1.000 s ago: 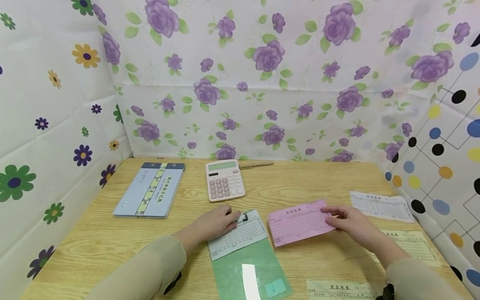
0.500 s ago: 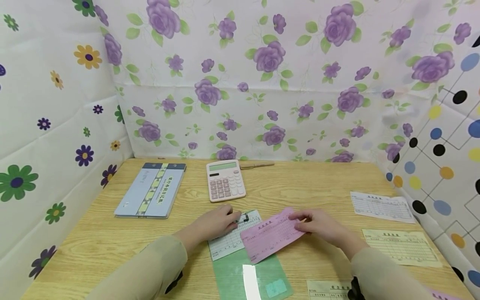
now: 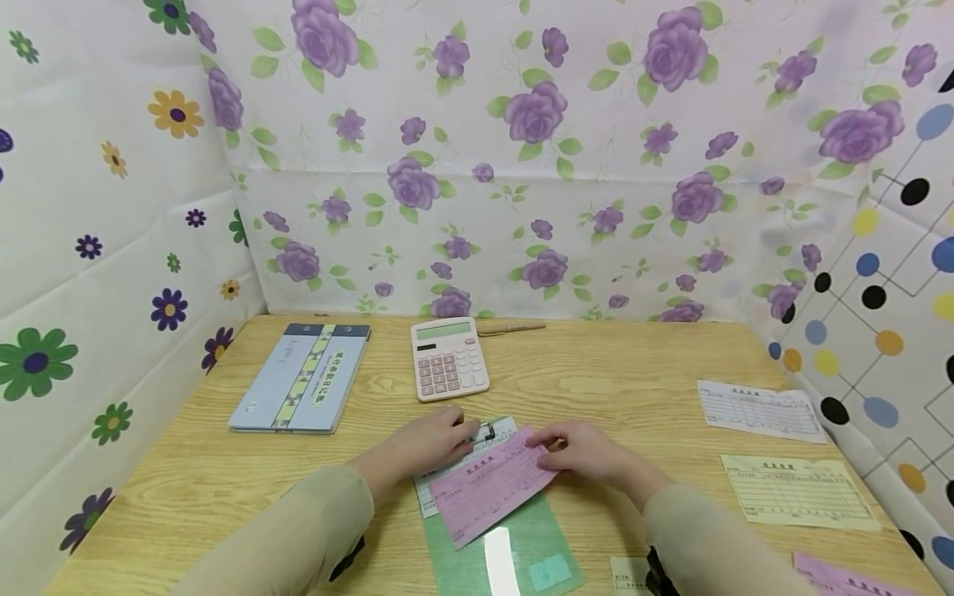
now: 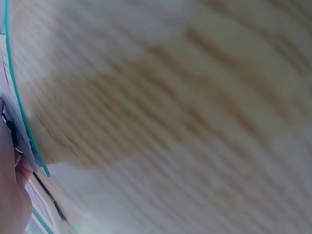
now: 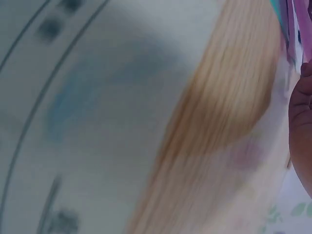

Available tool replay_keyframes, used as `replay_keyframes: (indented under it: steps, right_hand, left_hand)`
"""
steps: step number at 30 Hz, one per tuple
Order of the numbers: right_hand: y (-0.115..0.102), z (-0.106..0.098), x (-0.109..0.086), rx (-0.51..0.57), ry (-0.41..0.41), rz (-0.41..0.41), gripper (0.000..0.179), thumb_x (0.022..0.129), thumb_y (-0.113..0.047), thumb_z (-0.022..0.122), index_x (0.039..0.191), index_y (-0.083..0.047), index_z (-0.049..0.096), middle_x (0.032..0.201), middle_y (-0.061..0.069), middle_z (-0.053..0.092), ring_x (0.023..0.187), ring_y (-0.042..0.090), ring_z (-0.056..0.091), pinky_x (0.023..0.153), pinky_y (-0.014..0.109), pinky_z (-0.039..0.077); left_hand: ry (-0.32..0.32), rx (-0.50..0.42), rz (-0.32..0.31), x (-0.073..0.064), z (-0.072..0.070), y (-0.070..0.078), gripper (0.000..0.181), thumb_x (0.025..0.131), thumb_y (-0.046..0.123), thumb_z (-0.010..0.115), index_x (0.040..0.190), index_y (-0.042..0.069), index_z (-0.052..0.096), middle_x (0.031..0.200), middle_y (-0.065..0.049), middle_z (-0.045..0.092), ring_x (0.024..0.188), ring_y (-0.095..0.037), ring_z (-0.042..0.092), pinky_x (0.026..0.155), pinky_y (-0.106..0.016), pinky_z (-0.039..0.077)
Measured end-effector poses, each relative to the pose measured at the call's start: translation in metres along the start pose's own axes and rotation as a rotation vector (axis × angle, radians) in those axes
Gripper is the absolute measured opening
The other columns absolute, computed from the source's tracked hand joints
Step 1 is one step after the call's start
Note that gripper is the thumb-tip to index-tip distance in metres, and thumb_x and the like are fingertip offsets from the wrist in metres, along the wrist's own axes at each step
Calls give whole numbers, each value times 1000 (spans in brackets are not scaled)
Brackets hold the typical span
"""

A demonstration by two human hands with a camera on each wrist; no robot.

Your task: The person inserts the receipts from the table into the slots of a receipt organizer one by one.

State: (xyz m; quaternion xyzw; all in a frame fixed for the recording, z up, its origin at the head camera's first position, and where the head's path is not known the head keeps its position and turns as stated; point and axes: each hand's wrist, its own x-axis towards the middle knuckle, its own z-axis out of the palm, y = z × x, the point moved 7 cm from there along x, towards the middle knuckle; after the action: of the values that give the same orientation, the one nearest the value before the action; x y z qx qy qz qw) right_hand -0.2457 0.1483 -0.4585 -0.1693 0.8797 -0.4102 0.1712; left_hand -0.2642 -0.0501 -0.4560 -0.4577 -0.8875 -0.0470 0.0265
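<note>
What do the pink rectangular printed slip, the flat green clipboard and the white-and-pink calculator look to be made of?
Pink slip: apparently thin matte paper; it has printed ruled lines and no glare. Green clipboard: likely smooth, glossy plastic, going by the bright white streak that looks like a reflection. Calculator: probably hard plastic, satin finish, judging by its rounded, moulded-looking casing.

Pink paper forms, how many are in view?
2: one pink form over the clipped white form, another pink form cut off at the bottom right; others may be hidden.
</note>
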Motion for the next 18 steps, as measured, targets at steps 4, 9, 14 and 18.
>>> replay_keyframes:
  steps: [4,9,14,18]
  right_hand:
    - [-3,8,7,-1,-14,-16,31,83,-27,70,113,-20,67,102,-2,61,93,17,54,84,38,43]
    - [-7,17,11,-2,-24,-24,32,84,-24,69,114,-15,65,103,0,60,94,17,54,84,38,44]
    - [-9,22,12,-14,3,-15,33,84,-25,69,114,-13,65,109,3,60,98,19,53,88,41,43]
    - [-10,26,14,-62,34,-42,35,83,-27,70,114,-11,64,111,4,60,104,20,53,93,44,41]
  left_hand:
    - [-49,-13,-42,1,1,-2,35,97,32,50,130,19,51,94,2,46,75,-9,42,62,-22,42]
    - [-94,-20,-83,2,3,-4,36,97,35,50,130,21,50,95,2,47,75,-8,43,61,-21,42]
    - [-111,-19,-105,2,4,-4,37,97,35,50,131,22,50,95,1,47,75,-8,44,60,-21,42]
    - [-131,-21,-122,2,4,-5,39,97,36,49,133,22,49,95,1,47,74,-9,44,60,-22,42]
